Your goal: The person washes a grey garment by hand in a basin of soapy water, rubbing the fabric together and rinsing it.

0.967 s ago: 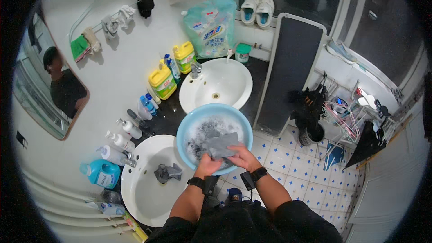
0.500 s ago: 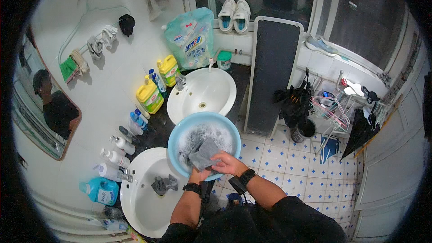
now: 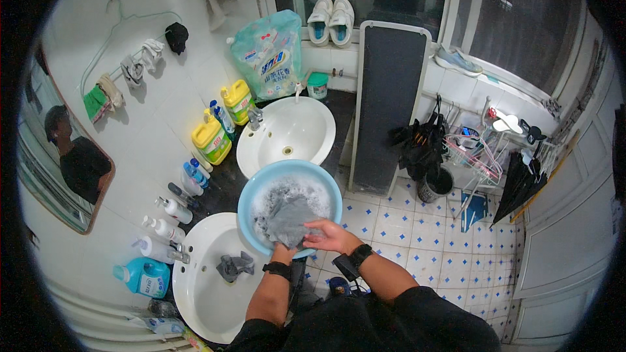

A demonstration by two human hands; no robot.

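Over the near side of a light-blue basin (image 3: 244,203) filled with suds, both my hands work on a wet grey cloth (image 3: 290,218). My right hand (image 3: 331,237) has its fingers closed on the cloth's right edge. At the cloth's lower edge is my left hand (image 3: 284,253), its fingers mostly hidden by the fabric. White foam (image 3: 298,189) covers the water around and beyond the cloth. A second crumpled dark-grey cloth (image 3: 235,266) lies in the near white sink (image 3: 215,316), left of my left forearm.
The basin rests by the far white sink (image 3: 313,117). Bottles line the wall, including a yellow jug (image 3: 212,140) and a blue detergent bottle (image 3: 147,277). A tall dark board (image 3: 389,104) stands right of the sinks. A bin (image 3: 435,186) and rack (image 3: 479,156) stand further right.
The grey cloth, more bunched before, now spreads wider and lower over the suds. My hands keep hold of it. The whole view has shifted slightly.
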